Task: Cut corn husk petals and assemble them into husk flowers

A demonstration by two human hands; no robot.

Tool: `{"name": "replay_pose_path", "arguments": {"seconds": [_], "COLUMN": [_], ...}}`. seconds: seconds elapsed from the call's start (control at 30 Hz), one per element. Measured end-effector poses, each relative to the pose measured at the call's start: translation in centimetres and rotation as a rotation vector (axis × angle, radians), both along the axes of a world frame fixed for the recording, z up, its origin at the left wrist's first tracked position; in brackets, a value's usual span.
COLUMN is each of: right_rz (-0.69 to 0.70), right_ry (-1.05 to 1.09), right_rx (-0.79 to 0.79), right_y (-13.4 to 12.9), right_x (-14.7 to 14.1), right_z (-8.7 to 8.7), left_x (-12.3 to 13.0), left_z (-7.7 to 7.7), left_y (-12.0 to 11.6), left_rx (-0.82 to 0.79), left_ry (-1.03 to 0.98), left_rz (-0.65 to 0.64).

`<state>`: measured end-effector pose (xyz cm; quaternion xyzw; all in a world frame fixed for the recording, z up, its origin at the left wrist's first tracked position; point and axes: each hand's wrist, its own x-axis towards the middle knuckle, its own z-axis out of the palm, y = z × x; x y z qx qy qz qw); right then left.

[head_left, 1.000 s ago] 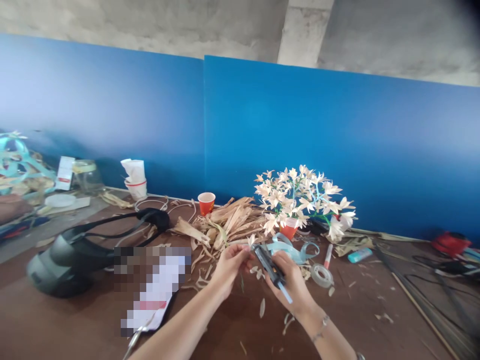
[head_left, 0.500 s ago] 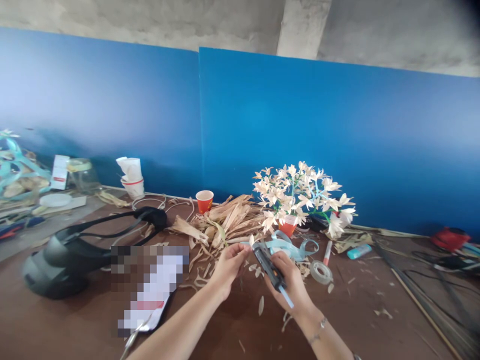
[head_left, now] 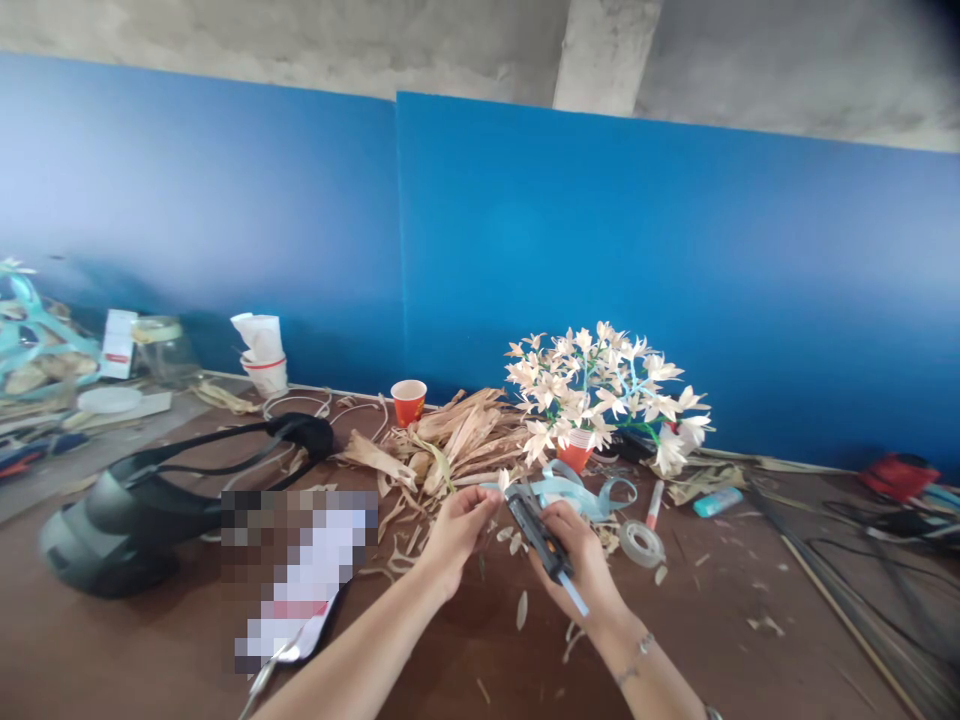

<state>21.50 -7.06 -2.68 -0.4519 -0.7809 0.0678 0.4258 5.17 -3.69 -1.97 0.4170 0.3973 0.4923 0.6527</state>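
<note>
My left hand (head_left: 459, 532) is closed in a pinch, with a small pale flower (head_left: 504, 480) at its fingertips; the held end is hidden by the fingers. Wrapped in my right hand (head_left: 579, 552) is a black hot glue gun (head_left: 537, 528), its nozzle close beside the flower. A pale glue stick (head_left: 575, 597) sticks out of the gun's back end. Just beyond the hands, a bunch of cream flowers (head_left: 585, 385) on green and blue stems stands in a red paper cup (head_left: 574, 455). Light blue ribbon (head_left: 574, 490) lies in front of that cup.
Dried husks (head_left: 472, 435) are heaped behind my left hand, near another red paper cup (head_left: 409, 403). At left lie a black headset (head_left: 112, 530) and a blurred-out phone-like slab (head_left: 307, 590). A tape roll (head_left: 642, 544) and turquoise tube (head_left: 718, 502) lie at right.
</note>
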Motion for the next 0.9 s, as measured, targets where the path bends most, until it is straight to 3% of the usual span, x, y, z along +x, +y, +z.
{"name": "replay_pose_path", "arguments": {"seconds": [0.9], "right_rz": [-0.009], "right_ry": [0.033], "right_rx": [-0.011], "right_y": [0.18], "right_x": [0.32], "right_z": [-0.51], "left_x": [-0.08], "left_z": [-0.03], "left_y": [-0.01], "left_rx": [0.06], "left_ry": [0.017], "left_rz": [-0.008]}}
